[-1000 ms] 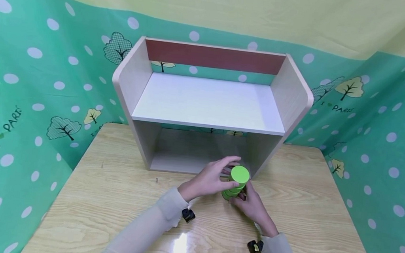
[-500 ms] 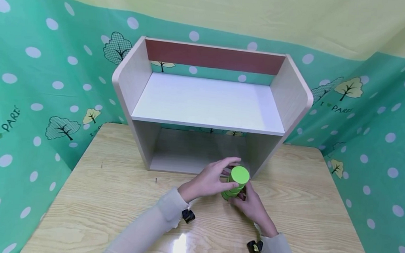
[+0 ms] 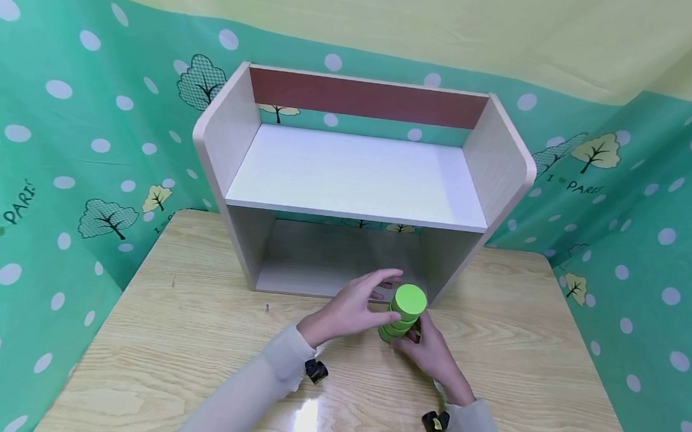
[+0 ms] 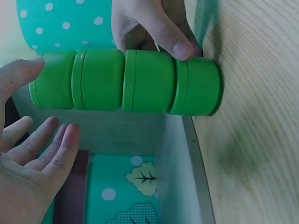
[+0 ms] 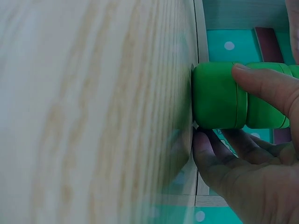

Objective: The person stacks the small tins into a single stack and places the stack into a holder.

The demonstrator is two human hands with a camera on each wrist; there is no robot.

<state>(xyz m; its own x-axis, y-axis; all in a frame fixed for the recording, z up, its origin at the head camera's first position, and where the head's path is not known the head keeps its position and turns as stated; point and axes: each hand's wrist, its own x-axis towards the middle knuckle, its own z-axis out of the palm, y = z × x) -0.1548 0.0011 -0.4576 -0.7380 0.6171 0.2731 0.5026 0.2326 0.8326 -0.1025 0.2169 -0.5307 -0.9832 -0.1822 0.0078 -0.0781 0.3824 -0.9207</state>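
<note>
Several small green round tins with lids (image 3: 409,301) stand in one upright stack on the table, right before the shelf's front right corner. My right hand (image 3: 431,351) holds the low part of the stack. In the right wrist view its thumb lies across the bottom tin (image 5: 217,95), with the other fingers curled on the opposite side. Around the top of the stack, my left hand (image 3: 347,311) is spread loosely. The left wrist view shows its thumb right at the top tin (image 4: 56,79) and its other fingers (image 4: 58,156) apart from the stack.
A two-level wooden shelf (image 3: 358,176) with a reddish-brown back strip (image 3: 367,98) stands at the back of the wood-grain table (image 3: 178,338). A green dotted cloth (image 3: 72,127) hangs behind and at both sides. Black wrist cameras (image 3: 317,371) sit on both wrists.
My left hand has drawn slightly left and its fingers have come away from the top tin. The right hand and the stack have stayed in place.
</note>
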